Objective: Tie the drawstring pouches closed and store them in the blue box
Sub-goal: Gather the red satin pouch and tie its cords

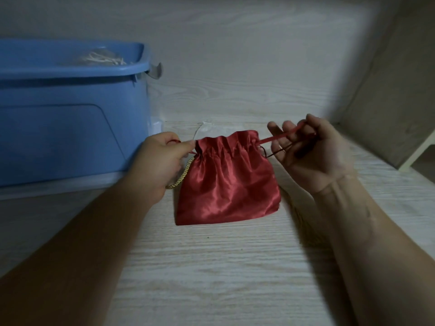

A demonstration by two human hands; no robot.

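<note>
- A red satin pouch (226, 180), mouth gathered, is held between two hands over a pale wood-grain table (211, 267).
- At the pouch's left edge, a cord end is pinched in the curled left hand (162, 161).
- Right of the pouch, the red drawstring (277, 136) is gripped by the right hand (313, 156), two fingers splayed.
- The blue box (70, 128) is seen left of the pouch.

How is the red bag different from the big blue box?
The red pouch is soft, shiny cloth; the blue box is hard plastic. The red pouch is smaller than the blue box. The red pouch's top is gathered, with the left hand and right hand gripping its drawstring, while the blue box stands open on the table, untouched. Both are made to hold things.
</note>
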